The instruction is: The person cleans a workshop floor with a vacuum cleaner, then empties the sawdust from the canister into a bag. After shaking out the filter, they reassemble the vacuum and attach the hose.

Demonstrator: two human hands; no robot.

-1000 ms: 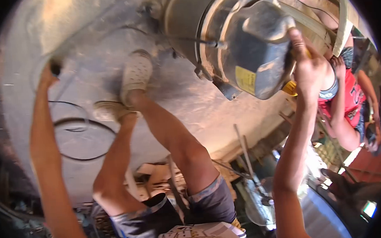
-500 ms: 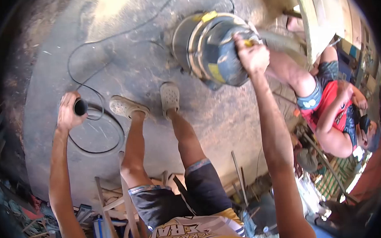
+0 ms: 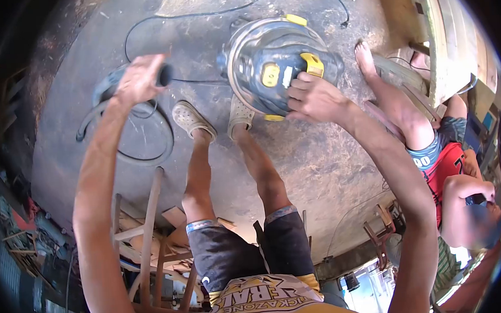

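Observation:
My left hand point(image 3: 138, 80) is wrapped round the dark open end of a hose point(image 3: 166, 75), its mouth facing right. Behind the wrist the hose curves down to the floor in a grey loop point(image 3: 166, 144). A drum-shaped vacuum cleaner point(image 3: 250, 59), black and grey with yellow clips, stands on the floor in front of my feet. At its top my right hand point(image 3: 318, 98) is closed by the yellow handle point(image 3: 312, 65), with curled fingers against the lid. The palm side of that grip is hidden.
A black power cord point(image 3: 196, 14) runs across the floor, its plug end point(image 3: 344, 23) lying right of the vacuum cleaner. Another person point(image 3: 449, 161) sits at the right, one bare foot point(image 3: 363, 55) near the machine. Wooden chair frames point(image 3: 146, 232) stand at lower left, pale boards point(image 3: 455, 35) upper right.
The vacuum cleaner has turned so its lid and yellow handle face me more, and my right hand has come lower and left. My left hand has moved up and right with the hose end.

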